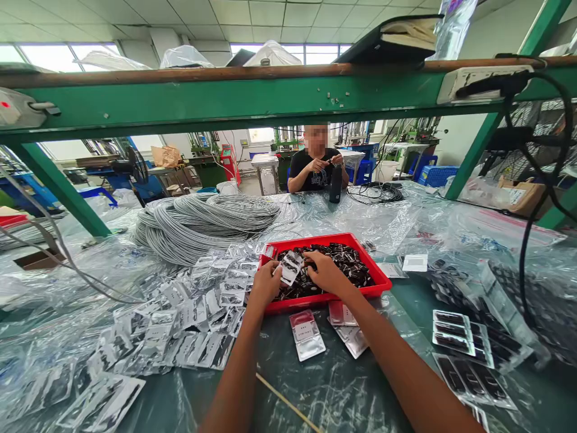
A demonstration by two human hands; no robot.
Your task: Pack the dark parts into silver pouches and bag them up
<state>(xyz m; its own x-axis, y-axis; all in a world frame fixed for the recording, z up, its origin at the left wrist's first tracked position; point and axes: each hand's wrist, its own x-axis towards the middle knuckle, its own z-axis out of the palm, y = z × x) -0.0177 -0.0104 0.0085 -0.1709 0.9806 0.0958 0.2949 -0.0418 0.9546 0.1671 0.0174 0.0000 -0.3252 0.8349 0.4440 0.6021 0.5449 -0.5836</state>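
Over a red tray [383,284], my left hand [267,282] pinches a small clear-and-silver packet [291,267] by its left edge. Dark strips show inside the packet. Close to its right side is my right hand [325,273], fingers curled down above the tray; what they hold, if anything, is hidden. Small black parts [347,261] with pale ends fill the tray. In front of it lies a red-and-white printed packet [307,335], with more packets [349,331] partly behind my right forearm. To the left spreads a big heap of similar silver packets [193,319].
A coil of grey cable [202,222] lies behind the heap. Packs of black pieces [453,334] are at the right. A green crossbar [225,99] spans overhead, with a black cable [525,240] hanging at right. A person [318,168] sits across, by a black bottle [335,183].
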